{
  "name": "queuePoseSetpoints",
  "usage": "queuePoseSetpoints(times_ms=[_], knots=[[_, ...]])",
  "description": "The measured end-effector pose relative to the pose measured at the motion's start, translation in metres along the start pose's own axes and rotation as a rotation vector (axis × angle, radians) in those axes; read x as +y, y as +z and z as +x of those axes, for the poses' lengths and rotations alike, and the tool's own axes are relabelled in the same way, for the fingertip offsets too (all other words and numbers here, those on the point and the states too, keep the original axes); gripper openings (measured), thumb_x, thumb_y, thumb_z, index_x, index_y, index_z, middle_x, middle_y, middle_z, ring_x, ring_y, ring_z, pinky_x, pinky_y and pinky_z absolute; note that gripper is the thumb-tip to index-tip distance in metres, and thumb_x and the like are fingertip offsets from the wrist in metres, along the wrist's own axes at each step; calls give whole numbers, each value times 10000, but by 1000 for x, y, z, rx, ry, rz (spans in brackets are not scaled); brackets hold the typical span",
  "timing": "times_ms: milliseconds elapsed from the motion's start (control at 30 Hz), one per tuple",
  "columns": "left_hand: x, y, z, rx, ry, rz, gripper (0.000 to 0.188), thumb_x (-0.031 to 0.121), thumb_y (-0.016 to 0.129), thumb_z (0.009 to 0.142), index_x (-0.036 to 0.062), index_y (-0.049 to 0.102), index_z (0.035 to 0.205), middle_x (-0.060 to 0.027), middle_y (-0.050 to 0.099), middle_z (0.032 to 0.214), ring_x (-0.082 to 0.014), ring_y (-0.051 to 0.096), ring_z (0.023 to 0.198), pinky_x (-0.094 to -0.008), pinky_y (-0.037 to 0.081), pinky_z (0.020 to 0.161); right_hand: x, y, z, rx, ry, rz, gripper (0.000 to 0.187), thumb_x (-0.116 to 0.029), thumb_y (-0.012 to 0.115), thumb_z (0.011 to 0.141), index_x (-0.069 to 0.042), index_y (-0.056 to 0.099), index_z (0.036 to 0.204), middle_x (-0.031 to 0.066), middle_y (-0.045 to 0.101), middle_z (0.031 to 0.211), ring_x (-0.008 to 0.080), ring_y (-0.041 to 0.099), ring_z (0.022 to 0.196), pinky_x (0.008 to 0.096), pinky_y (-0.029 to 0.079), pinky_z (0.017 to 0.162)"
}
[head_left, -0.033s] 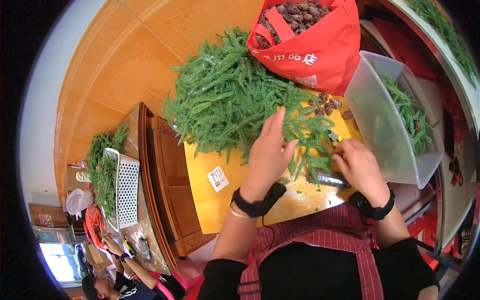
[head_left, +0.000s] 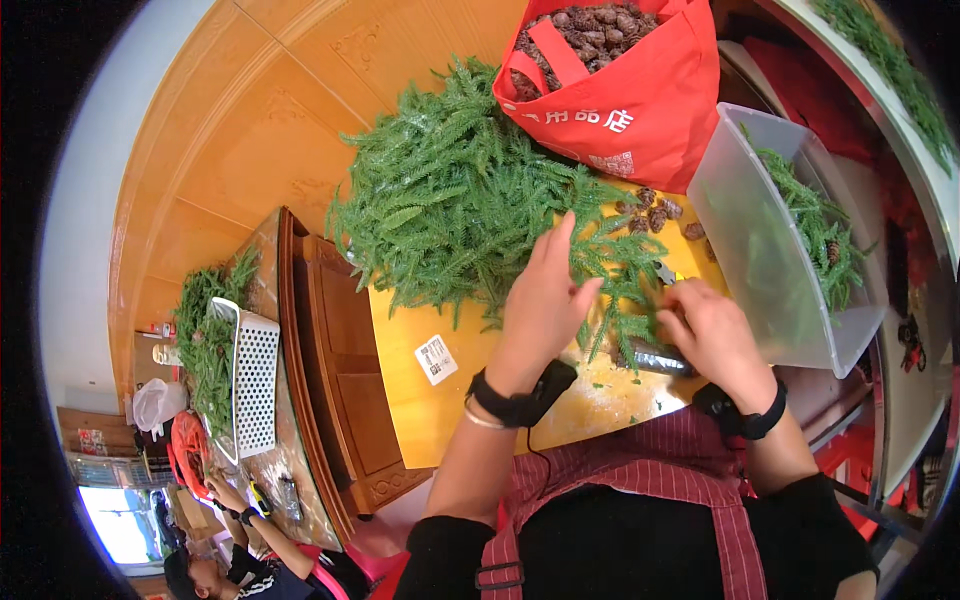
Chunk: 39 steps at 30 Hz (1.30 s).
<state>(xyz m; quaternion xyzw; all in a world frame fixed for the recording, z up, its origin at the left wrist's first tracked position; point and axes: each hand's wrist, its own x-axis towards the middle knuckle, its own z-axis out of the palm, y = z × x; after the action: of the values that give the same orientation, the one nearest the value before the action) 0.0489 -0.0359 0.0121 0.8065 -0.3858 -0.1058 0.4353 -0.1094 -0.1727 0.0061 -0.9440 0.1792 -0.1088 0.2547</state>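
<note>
My left hand [head_left: 540, 310] reaches over the front of a big heap of green artificial pine sprigs [head_left: 450, 190], its fingers stretched out and thumb apart. Opposite it is my right hand [head_left: 715, 325], fingers curled in; whatever they may pinch is hidden. Between the two hands a loose pine sprig [head_left: 610, 265] spreads over the yellow tabletop [head_left: 490, 375]. Cutting pliers [head_left: 668, 272] with yellow on the handles lie just beyond my right fingers, partly covered. A dark shiny cylinder-like thing [head_left: 660, 360] rests beside that hand, close to the near edge.
A red bag [head_left: 640, 110] full of pine cones stands at the back, with loose pine cones [head_left: 650, 212] before it. To the right is a tilted clear plastic bin [head_left: 760, 240] holding sprigs. At the far left a person [head_left: 235, 500] works by a white perforated basket [head_left: 255, 380].
My right hand has drawn slightly toward me and left, away from the pliers, which stay put. My left hand has shifted a little to the right.
</note>
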Motion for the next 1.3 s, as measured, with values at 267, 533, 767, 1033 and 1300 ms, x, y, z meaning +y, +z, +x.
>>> queuePoseSetpoints(times_ms=[267,533,767,1033,1300], knots=[[1,-4,23,71,62,74,301,59,654,688,22,586,979,-151,601,873,-267,599,618,-331,475,596,-18,23,13,-245,-56,44,258,-136,607,755,-30,484,956,180,579,837,356,568,789,415,455,679],[11,-96,42,454,-71,315,490,115,703,717,-47,519,1142,-153,547,962,-147,591,559,-264,469,591,-36,16,41,-45,-217,224,236,-77,587,743,3,487,941,193,557,908,369,553,823,408,456,698],[4,-85,31,274,36,267,795,102,772,630,12,357,1302,-167,459,1144,-170,578,644,-287,496,619,21,20,82,56,-60,14,214,-70,540,752,-44,564,963,197,583,872,355,563,842,421,450,747],[4,-78,12,156,18,403,555,124,749,663,16,511,1152,-140,512,1082,-171,580,643,-278,482,564,49,43,109,-144,-55,-221,190,-126,543,760,-47,597,924,173,586,867,349,567,836,417,448,748],[20,-64,-38,-123,-77,-73,460,37,671,736,63,506,1165,-42,581,928,-65,552,701,-196,439,547,-6,0,70,103,-194,347,120,-11,608,721,-36,496,754,104,540,716,225,539,632,308,434,582]])
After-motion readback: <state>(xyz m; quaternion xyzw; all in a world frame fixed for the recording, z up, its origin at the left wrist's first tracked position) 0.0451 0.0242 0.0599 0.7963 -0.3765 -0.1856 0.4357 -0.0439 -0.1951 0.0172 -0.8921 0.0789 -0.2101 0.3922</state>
